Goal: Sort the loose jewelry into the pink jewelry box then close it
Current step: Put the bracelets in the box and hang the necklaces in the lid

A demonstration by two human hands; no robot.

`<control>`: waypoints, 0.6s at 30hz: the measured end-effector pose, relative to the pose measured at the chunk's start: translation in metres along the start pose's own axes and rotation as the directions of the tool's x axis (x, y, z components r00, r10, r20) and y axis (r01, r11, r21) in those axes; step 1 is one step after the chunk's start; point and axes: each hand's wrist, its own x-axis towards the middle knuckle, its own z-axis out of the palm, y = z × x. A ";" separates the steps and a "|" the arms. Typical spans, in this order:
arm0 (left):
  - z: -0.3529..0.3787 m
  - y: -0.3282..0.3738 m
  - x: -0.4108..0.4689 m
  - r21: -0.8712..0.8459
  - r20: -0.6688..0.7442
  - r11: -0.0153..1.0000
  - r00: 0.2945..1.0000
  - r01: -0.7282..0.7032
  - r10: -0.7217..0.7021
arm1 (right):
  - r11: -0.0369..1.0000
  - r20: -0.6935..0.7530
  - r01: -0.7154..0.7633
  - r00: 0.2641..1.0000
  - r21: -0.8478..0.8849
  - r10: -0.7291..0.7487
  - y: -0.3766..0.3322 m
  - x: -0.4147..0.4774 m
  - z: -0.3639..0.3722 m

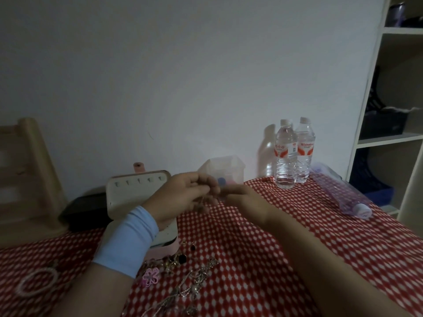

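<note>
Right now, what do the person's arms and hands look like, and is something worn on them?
Both hands are ungloved. The left hand has a light blue stretch cuff around the wrist and lower forearm; nearer the elbow the arm is bare. The right hand and right forearm show no sleeve, watch or band. Rings cannot be judged in this dim view.

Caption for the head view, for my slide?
Left hand and right hand meet on a small blurred piece by the open pink jewelry box; loose jewelry waits on the cloth.
</note>
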 end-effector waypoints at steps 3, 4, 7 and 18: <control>0.004 -0.003 0.005 -0.241 -0.069 0.969 0.997 -0.054 0.038 | 0.939 0.177 -0.026 0.984 0.343 -0.037 0.000 0.004 0.011; 0.004 -0.003 0.005 -0.278 -0.090 0.958 0.995 -0.073 0.049 | 0.929 0.218 -0.050 0.975 0.368 -0.034 0.002 0.004 0.013; -0.001 -0.007 0.007 -0.252 -0.188 0.962 0.980 -0.107 0.060 | 0.953 0.256 -0.083 0.967 0.293 0.006 0.001 0.001 0.008; -0.006 -0.042 0.014 0.850 -0.056 0.521 0.997 0.079 -0.061 | 0.949 0.259 -0.227 0.924 -0.220 0.281 0.003 -0.006 -0.023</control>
